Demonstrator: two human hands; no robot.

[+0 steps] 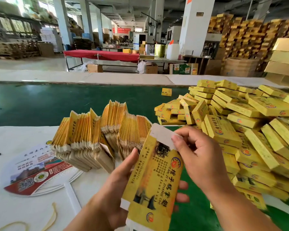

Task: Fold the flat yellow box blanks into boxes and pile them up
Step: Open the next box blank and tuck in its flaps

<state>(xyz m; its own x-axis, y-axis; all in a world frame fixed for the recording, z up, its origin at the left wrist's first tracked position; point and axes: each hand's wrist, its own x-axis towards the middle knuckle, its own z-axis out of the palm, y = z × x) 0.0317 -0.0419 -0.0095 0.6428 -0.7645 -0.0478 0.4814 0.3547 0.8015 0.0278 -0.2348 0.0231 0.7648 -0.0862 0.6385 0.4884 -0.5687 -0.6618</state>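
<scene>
Overhead, a pillared warehouse hall stretches back, a red-covered table [101, 55] far off. Nearer, the white desk [15, 137] edges a green belt [57, 100]. Folded yellow boxes [250, 124] heap at right; flat blanks [97, 135] stand fanned at centre. Between both hands, one yellow blank [153, 179] tilts upright: left hand [117, 182] grips its side, right hand [197, 155] pinches its white top flap [162, 135]. Print reads "YAN ZI E ZHANG CHI".

The box blank [153, 177] looks like glossy printed card with a bare white matt flap. The near paper fan [38, 170] is glossy on white ribbed plastic. The far belt [57, 102] is smooth green.
</scene>
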